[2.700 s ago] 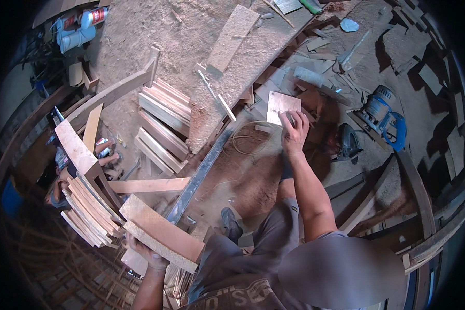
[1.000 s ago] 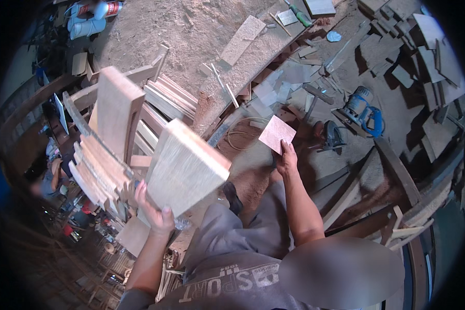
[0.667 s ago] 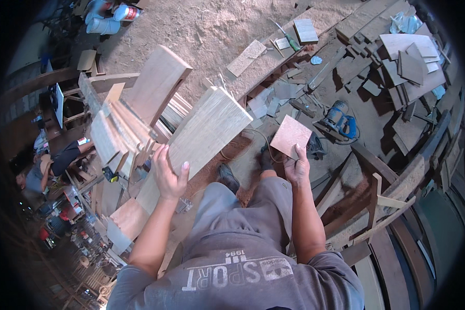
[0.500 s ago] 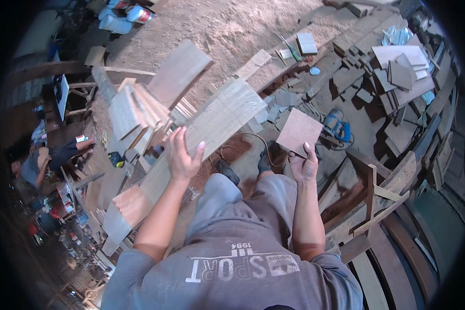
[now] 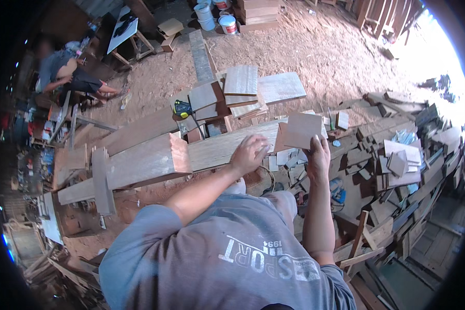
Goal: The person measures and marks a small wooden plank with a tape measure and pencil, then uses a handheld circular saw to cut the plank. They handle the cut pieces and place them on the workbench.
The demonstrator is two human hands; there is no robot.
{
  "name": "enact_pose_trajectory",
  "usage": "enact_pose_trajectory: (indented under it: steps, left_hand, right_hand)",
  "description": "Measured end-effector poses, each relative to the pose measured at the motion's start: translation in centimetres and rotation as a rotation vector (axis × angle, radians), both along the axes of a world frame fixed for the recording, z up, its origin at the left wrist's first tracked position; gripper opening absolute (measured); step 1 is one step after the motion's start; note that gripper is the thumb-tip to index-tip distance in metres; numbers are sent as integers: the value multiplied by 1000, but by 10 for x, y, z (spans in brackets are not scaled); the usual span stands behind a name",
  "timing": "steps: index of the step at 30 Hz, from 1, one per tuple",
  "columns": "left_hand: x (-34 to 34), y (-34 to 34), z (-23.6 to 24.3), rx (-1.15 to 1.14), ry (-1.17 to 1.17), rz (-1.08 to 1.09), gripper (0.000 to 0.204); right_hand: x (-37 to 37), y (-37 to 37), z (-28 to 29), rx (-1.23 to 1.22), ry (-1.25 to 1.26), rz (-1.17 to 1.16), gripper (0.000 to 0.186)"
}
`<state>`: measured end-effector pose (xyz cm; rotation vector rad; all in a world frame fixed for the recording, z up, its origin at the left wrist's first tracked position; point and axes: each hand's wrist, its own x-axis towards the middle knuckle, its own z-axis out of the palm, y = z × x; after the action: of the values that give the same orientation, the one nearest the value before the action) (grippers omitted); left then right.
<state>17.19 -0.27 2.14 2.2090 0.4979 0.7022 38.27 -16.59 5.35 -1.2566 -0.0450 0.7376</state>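
Note:
My right hand point(image 5: 319, 156) pinches the lower right corner of a flat square wooden board point(image 5: 303, 129), holding it up with the thumb on its face. A second, reddish piece point(image 5: 280, 138) shows behind the board's left edge; whether it is held too I cannot tell. My left hand point(image 5: 250, 153) is at the near edge of a long pale plank point(image 5: 214, 151), fingers loosely curved and apart, slightly blurred, with nothing in them. Left along the bench lies a wide plank point(image 5: 142, 164) with a paler, pinkish end.
Beyond the plank, several flat boards point(image 5: 241, 80) are stacked beside a black and yellow tape measure point(image 5: 182, 108). Wood offcuts point(image 5: 364, 155) pile up at right, near a blue power tool point(image 5: 338, 191). Another person point(image 5: 67, 67) sits far left. Buckets point(image 5: 205, 16) stand at the back.
My view has swung left and up, showing more of the bench and the far ground. The square board stays in my right hand, now raised over the plank; my left hand has come nearer it.

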Motion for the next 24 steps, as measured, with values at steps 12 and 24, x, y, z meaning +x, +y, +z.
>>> enact_pose_trajectory:
  steps: [12,24]
  left_hand:
    - [-138,9,102,-318,42,-127,28]
    - [-191,147,221,-49,413,193,31]
  right_hand:
    - [107,198,-78,-237,-337,130,54]
    - [-75,189,13,-184,-1224,185,31]
